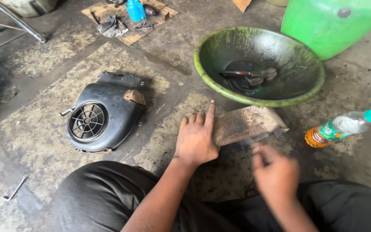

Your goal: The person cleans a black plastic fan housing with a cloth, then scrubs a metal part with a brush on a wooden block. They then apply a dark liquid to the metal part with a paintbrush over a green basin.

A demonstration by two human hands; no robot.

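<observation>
At the left of the frame a black plastic fan cover with a round grille [104, 112] lies on the stained concrete floor [35, 124]. At centre, the left hand [196, 137] presses flat, fingers together, on the end of a grimy brown wedge-shaped metal piece [247, 123]. Above sits a green basin [259, 64]. The right hand [275, 174] is blurred; whether its grip holds anything cannot be told. A plastic bottle of orange liquid [344, 127] lies far right.

Green-labelled bottle [342, 128] (orange liquid) lies far right.

Rough concrete floor [39, 129], glossy black plastic fan cover [104, 114], grimy green plastic basin [202, 68].
</observation>
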